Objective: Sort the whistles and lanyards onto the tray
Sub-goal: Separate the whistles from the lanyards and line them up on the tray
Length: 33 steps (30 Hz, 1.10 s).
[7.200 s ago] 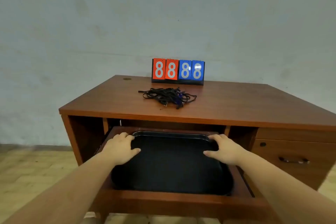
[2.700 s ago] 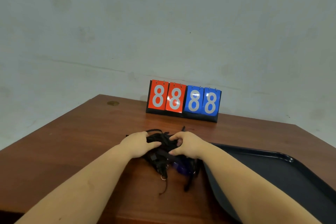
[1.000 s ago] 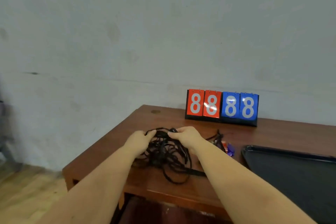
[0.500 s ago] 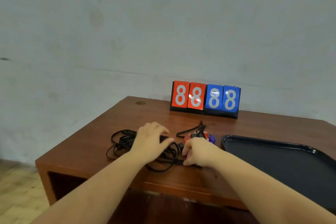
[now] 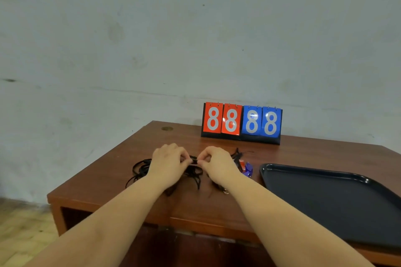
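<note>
Both hands have risen from pressing the black lanyards (image 5: 141, 168): left hand (image 5: 168, 163) and right hand (image 5: 217, 163) now pinch one cord, untangling. Whistles (image 5: 246, 168) lie just left of the tray (image 5: 325, 197), which holds nothing.

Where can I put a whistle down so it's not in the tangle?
The black tray at the right is bare. Bare wood also lies between the hands and the scoreboard. It is crowded around the left hand and right hand, where the lanyards and whistles lie.
</note>
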Motion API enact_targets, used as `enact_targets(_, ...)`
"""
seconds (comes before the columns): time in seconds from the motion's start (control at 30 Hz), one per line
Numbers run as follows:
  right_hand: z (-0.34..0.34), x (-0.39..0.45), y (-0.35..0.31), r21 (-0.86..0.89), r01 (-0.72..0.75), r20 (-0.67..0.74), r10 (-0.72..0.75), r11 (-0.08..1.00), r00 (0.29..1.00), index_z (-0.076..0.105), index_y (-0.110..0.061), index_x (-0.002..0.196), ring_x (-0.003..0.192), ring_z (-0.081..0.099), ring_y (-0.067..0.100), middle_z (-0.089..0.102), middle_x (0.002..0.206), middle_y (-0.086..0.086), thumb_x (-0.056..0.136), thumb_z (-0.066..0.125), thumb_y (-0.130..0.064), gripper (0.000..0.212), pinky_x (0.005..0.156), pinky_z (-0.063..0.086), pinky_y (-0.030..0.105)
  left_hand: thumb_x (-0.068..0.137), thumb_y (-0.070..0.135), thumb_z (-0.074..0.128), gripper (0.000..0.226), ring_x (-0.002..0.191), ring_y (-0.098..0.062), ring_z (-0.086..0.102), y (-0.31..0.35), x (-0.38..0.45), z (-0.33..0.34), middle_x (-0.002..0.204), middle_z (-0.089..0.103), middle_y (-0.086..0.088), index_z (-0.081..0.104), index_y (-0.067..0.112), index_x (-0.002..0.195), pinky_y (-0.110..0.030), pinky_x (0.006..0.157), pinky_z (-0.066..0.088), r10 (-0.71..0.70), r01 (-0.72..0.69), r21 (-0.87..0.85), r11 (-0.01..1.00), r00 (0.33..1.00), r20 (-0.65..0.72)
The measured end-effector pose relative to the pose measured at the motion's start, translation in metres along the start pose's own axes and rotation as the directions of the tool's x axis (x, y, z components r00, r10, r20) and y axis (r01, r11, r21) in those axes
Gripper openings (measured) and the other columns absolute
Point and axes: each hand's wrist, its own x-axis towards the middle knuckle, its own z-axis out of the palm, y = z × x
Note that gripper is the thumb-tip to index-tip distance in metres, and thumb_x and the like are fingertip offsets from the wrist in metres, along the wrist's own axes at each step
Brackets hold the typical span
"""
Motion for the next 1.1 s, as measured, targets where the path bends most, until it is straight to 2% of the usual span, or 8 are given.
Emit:
enact_targets(0.17, 0.008, 0.017, 0.002, 0.103, -0.06, 0.042, 0.056, 0.993, 0.998, 0.063, -0.025, 0.101, 0.098, 0.06, 0.011, 0.063, 0.11, -0.003, 0.089, 0.059, -0.017, 0.015, 0.083, 0.049, 0.025, 0.09, 0.04, 0.053, 0.016, 0.107, -0.019, 0.05, -0.016, 0.011, -0.007, 0.114, 0.057, 0.004, 0.065, 0.033, 0.099, -0.033, 0.09, 0.038, -0.148, 0.128, 0.159, 0.979, 0.982, 0.118)
enact_targets(0.27, -0.003, 0.024, 0.022, 0.091, -0.104, 0.003, 0.104, 0.99, 0.995, 0.062, -0.023, 0.098, 0.1, 0.06, 0.013, 0.062, 0.112, -0.002, 0.089, 0.059, -0.017, 0.012, 0.083, 0.051, 0.026, 0.092, 0.031, 0.05, 0.018, 0.11, -0.019, 0.05, -0.012, 0.023, -0.005, 0.116, 0.058, 0.003, 0.064, 0.031, 0.102, -0.034, 0.093, 0.037, -0.154, 0.15, 0.052, 0.987, 0.985, 0.076)
enact_targets(0.37, -0.02, 0.035, 0.045, 0.06, -0.153, -0.027, 0.155, 0.986, 0.988, 0.061, -0.024, 0.095, 0.088, 0.061, 0.01, 0.061, 0.105, -0.005, 0.089, 0.058, -0.018, 0.008, 0.067, 0.052, 0.023, 0.093, 0.031, 0.049, 0.02, 0.109, -0.016, 0.05, 0.008, 0.04, 0.003, 0.115, 0.058, 0.003, 0.063, 0.027, 0.106, -0.032, 0.093, 0.038, -0.098, 0.1, -0.033, 0.994, 0.993, 0.073)
enact_targets(0.53, -0.042, 0.066, 0.085, -0.043, -0.23, -0.098, 0.225, 0.972, 0.969, 0.062, -0.024, 0.091, 0.096, 0.055, 0.01, 0.062, 0.107, -0.003, 0.087, 0.062, -0.02, 0.006, 0.084, 0.046, 0.028, 0.093, 0.034, 0.051, 0.024, 0.108, -0.015, 0.055, 0.033, 0.064, 0.042, 0.119, 0.06, 0.003, 0.064, 0.026, 0.112, -0.034, 0.096, 0.046, -0.107, 0.144, -0.113, 0.983, 0.952, 0.285)
enact_targets(0.63, -0.047, 0.082, 0.103, -0.064, -0.264, -0.113, 0.256, 0.962, 0.96, 0.062, -0.022, 0.093, 0.094, 0.056, 0.011, 0.063, 0.104, -0.002, 0.087, 0.062, -0.02, 0.006, 0.083, 0.046, 0.027, 0.092, 0.036, 0.053, 0.026, 0.108, -0.017, 0.058, 0.036, 0.075, 0.066, 0.12, 0.063, 0.003, 0.064, 0.024, 0.113, -0.037, 0.095, 0.048, -0.142, 0.198, -0.1, 0.975, 0.902, 0.407)
enact_targets(0.77, -0.046, 0.104, 0.122, -0.1, -0.296, -0.108, 0.286, 0.95, 0.952, 0.063, -0.019, 0.1, 0.084, 0.057, 0.01, 0.064, 0.102, 0.0, 0.088, 0.061, -0.023, 0.013, 0.076, 0.045, 0.026, 0.091, 0.036, 0.056, 0.033, 0.108, -0.021, 0.058, 0.034, 0.09, 0.094, 0.12, 0.063, -0.002, 0.062, 0.019, 0.119, -0.035, 0.092, 0.048, -0.19, 0.259, -0.083, 0.962, 0.857, 0.479)
enact_targets(0.93, -0.04, 0.125, 0.136, -0.147, -0.339, -0.08, 0.33, 0.929, 0.94, 0.066, -0.012, 0.103, 0.102, 0.06, 0.022, 0.066, 0.108, 0.006, 0.086, 0.064, -0.029, 0.023, 0.088, 0.047, 0.033, 0.09, 0.036, 0.058, 0.024, 0.107, -0.025, 0.057, 0.03, 0.098, 0.114, 0.117, 0.063, -0.005, 0.064, 0.019, 0.106, -0.038, 0.091, 0.048, -0.202, 0.288, -0.101, 0.952, 0.843, 0.499)
enact_targets(1.1, -0.032, 0.138, 0.134, -0.24, -0.452, 0.012, 0.468, 0.859, 0.884, 0.063, -0.007, 0.098, 0.077, 0.058, 0.02, 0.062, 0.088, 0.007, 0.081, 0.068, -0.035, 0.034, 0.059, 0.043, 0.026, 0.091, 0.035, 0.056, 0.019, 0.101, -0.023, 0.059, 0.03, 0.101, 0.12, 0.109, 0.066, -0.003, 0.066, 0.021, 0.099, -0.037, 0.087, 0.05, -0.206, 0.318, -0.144, 0.937, 0.836, 0.508)
